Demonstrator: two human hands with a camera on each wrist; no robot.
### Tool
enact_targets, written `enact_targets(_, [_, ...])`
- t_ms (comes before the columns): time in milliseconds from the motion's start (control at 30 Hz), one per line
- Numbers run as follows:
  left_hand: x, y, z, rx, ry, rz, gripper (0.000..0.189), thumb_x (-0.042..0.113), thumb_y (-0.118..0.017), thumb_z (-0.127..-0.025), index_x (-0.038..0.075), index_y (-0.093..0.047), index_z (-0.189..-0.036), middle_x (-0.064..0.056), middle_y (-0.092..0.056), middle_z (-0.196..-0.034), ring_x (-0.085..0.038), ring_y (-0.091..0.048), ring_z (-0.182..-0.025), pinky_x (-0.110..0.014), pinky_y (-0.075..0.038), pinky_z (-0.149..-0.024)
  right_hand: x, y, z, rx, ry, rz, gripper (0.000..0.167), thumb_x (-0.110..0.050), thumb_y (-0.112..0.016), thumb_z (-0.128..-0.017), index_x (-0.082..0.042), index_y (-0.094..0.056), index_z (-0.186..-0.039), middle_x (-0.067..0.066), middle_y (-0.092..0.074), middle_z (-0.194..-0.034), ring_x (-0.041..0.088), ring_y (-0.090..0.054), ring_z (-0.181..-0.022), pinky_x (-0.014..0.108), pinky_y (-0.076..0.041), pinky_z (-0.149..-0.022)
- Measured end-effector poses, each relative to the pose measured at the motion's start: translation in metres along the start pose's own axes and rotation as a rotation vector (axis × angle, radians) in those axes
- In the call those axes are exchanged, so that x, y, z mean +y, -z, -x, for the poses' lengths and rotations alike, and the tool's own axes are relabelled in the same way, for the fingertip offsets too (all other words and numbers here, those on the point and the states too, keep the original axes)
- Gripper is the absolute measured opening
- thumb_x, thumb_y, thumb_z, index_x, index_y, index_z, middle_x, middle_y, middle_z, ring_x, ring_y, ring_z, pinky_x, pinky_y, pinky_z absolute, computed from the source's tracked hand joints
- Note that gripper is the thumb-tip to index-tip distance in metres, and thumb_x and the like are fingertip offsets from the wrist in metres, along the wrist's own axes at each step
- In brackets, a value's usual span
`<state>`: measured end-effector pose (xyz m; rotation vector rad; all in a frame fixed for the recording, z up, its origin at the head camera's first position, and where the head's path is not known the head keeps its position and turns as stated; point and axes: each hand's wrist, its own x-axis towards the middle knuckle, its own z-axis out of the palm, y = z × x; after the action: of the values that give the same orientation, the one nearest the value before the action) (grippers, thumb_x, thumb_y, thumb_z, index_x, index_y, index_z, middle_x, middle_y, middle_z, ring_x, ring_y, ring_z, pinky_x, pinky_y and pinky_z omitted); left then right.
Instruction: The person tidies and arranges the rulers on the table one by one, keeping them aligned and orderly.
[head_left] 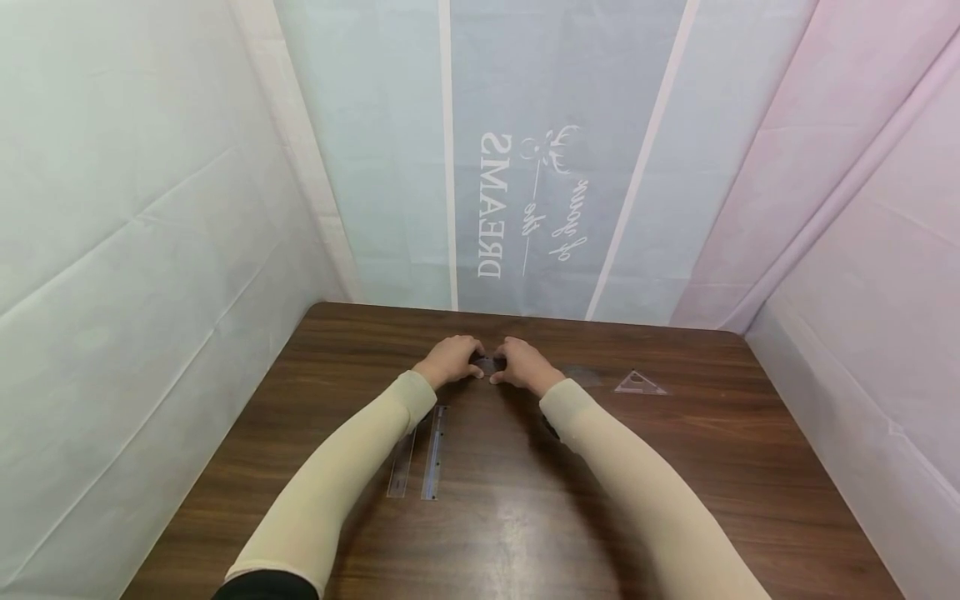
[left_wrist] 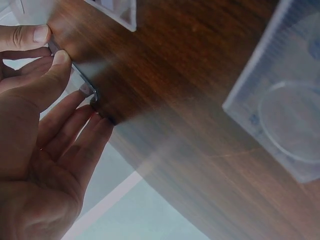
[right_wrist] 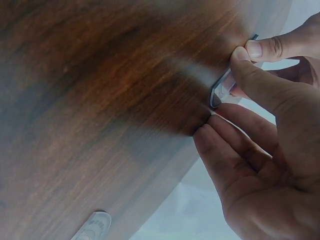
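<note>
Near the far edge of the table, both hands hold a thin, clear plastic piece [head_left: 489,365] with a rounded corner between them. My left hand [head_left: 450,360] pinches its left side, the thumb nearer me and the fingers beyond. At the right side my right hand [head_left: 527,367] grips it the same way. The thumb tips almost meet over the clear piece [left_wrist: 86,90] in the left wrist view. Much of it is hidden by fingers; in the right wrist view the rounded corner of the piece [right_wrist: 218,95] shows between thumb and fingers.
Two clear rulers [head_left: 432,458] lie side by side below the left forearm. Right of the right hand are a faint transparent piece [head_left: 582,377] and a clear set square [head_left: 640,383]. Fabric walls [head_left: 150,208] stand along the table's [head_left: 487,533] back and sides.
</note>
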<state>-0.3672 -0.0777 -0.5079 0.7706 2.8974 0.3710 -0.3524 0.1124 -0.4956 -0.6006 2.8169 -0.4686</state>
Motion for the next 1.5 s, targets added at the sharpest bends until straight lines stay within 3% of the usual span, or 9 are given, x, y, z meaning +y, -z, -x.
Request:
enact_targets(367, [-0.001, 0.003, 0.003, -0.021, -0.031, -0.006, 0.044, 0.03, -0.08, -0.1, 0.005, -0.07, -0.136, -0.011, -0.07, -0.135, -0.028, -0.067, -0.122, -0.043, -0.054, -0.104, 0.001, -0.002, -0.002, 0.007, 0.005, 0.018, 0.049, -0.031, -0.085, -0.096, -0.002, -0.072, -0.134, 0.017, -0.063, -0.137, 0.032, -0.063, -0.124, 0.048, -0.051, -0.108])
enact_targets(533, [0.0, 0.003, 0.003, -0.042, -0.023, -0.012, 0.044, 0.031, -0.079, -0.102, 0.007, -0.068, -0.137, -0.01, -0.068, -0.135, -0.026, -0.066, -0.119, -0.042, -0.054, -0.103, 0.002, -0.002, -0.002, 0.006, 0.005, 0.018, 0.05, -0.031, -0.085, -0.096, -0.003, -0.072, -0.135, 0.018, -0.062, -0.142, 0.033, -0.061, -0.131, 0.048, -0.05, -0.111])
enact_targets(800, [0.0, 0.003, 0.003, -0.017, -0.021, -0.042, 0.044, 0.034, -0.08, -0.099, 0.01, -0.067, -0.135, -0.007, -0.069, -0.128, -0.021, -0.066, -0.106, -0.039, -0.056, -0.095, 0.001, -0.002, -0.001, 0.019, 0.007, 0.001, 0.05, -0.03, -0.084, -0.097, -0.002, -0.071, -0.136, 0.018, -0.062, -0.144, 0.035, -0.057, -0.137, 0.049, -0.046, -0.116])
enact_targets(1200, [-0.001, 0.003, 0.003, -0.026, -0.031, -0.03, 0.043, 0.037, -0.078, -0.1, 0.01, -0.068, -0.133, -0.006, -0.069, -0.125, -0.02, -0.065, -0.104, -0.038, -0.056, -0.093, 0.011, 0.002, 0.001, -0.002, 0.015, -0.116, 0.048, -0.029, -0.085, -0.096, -0.004, -0.072, -0.135, 0.014, -0.062, -0.132, 0.032, -0.062, -0.121, 0.048, -0.053, -0.106])
enact_targets(1500, [0.0, 0.002, 0.003, -0.011, -0.04, -0.038, 0.043, 0.037, -0.078, -0.099, 0.01, -0.069, -0.132, -0.006, -0.069, -0.123, -0.019, -0.065, -0.099, -0.037, -0.056, -0.089, 0.011, 0.0, 0.002, 0.021, 0.039, -0.092, 0.045, -0.026, -0.084, -0.097, -0.003, -0.072, -0.135, 0.015, -0.064, -0.133, 0.031, -0.064, -0.121, 0.046, -0.054, -0.104])
